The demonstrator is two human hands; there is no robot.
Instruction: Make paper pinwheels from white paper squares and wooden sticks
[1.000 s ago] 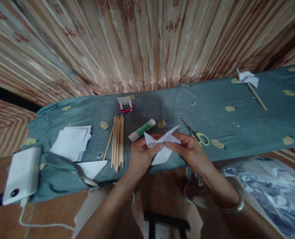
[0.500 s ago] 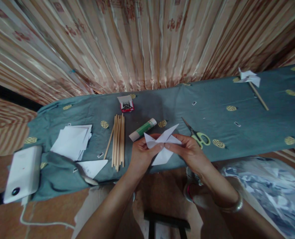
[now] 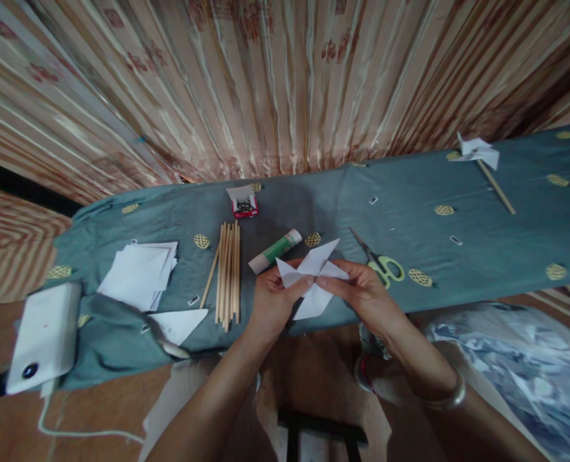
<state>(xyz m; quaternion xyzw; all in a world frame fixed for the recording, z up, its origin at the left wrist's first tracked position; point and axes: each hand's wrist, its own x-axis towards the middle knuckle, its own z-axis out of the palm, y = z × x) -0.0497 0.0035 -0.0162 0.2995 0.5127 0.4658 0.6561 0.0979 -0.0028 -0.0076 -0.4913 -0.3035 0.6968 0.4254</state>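
I hold a white folded paper pinwheel shape (image 3: 313, 282) above the near edge of a narrow board covered in blue-grey cloth (image 3: 481, 244). My left hand (image 3: 272, 305) pinches its left side, thumb pressed near the centre. My right hand (image 3: 366, 295) pinches its right side, fingertips meeting the left thumb at the middle. Several pointed flaps stick out around my fingers. A green and white glue stick (image 3: 275, 250) lies just beyond the paper.
Wooden sticks (image 3: 227, 273) lie in a bundle left of my hands. Left of those are stacked white paper squares (image 3: 138, 273) and a paper triangle (image 3: 177, 323). A small pin box (image 3: 243, 202), scissors (image 3: 381, 260), a finished pinwheel on a stick (image 3: 481, 157) and a white device (image 3: 44, 337) are also there.
Almost nothing differs. The paper and both hands have shifted very slightly to the left and up while keeping the same grip.
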